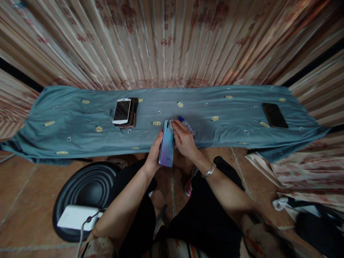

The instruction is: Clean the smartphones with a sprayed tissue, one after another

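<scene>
My left hand (pixel 154 152) wraps round a smartphone (pixel 167 147) with a shiny blue-to-purple back, tilted up in front of the bench edge. Its back and camera strip face me. At the phone's upper right corner, the fingers of my right hand (pixel 184 139) are pressed together on a small pale piece, perhaps a wipe; its kind is not clear. Just beyond my right hand lies a clear bottle (pixel 187 125) with a blue end, partly covered by the hand.
A teal patterned cloth (pixel 231 125) covers the long bench. A white phone (pixel 122 111) tops a small stack at left; a black phone (pixel 275 115) lies at right. A black round stool (pixel 80 182) bears a white power bank (pixel 77 216) with a cable. Curtains (pixel 166 43) hang behind.
</scene>
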Available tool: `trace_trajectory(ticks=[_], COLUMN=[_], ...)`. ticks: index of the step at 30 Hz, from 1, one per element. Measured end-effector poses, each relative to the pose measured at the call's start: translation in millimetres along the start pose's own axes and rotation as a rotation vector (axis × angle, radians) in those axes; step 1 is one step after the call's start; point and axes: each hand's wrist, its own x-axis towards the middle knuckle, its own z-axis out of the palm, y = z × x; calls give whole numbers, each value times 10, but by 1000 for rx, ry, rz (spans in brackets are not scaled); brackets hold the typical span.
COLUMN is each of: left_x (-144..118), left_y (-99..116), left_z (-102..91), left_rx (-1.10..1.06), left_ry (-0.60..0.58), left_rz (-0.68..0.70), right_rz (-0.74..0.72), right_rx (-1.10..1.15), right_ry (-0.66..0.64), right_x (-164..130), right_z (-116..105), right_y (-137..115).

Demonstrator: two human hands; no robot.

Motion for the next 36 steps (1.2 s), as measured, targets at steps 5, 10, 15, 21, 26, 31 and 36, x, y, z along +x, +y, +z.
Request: trace_trajectory(ticks=[5,10,15,21,26,31,36], left_x=[-1,3,28,67,85,67,56], left_y=[-7,27,67,93,49,-3,-30], left_z=[5,32,14,-22,-66,-58,-40], left_rx=[6,-30,-53,-84,-66,-42,-35], left_ry=[-11,38,48,127,83,33,40], left_rz=[32,13,-9,3,89,116,129], right_rz=[-37,-62,-103,-163,-164,-136,-125], right_rx=[-10,-8,8,37,44,8,-11], right_ry=[5,-10,-24,-26,-23,14,25], right_x=[-1,-23,-81,-120,-99,-31,17], right_z=[-15,-2,37,37,27,22,31], right_y=[-74,-131,-247,-381,-405,-332,-263])
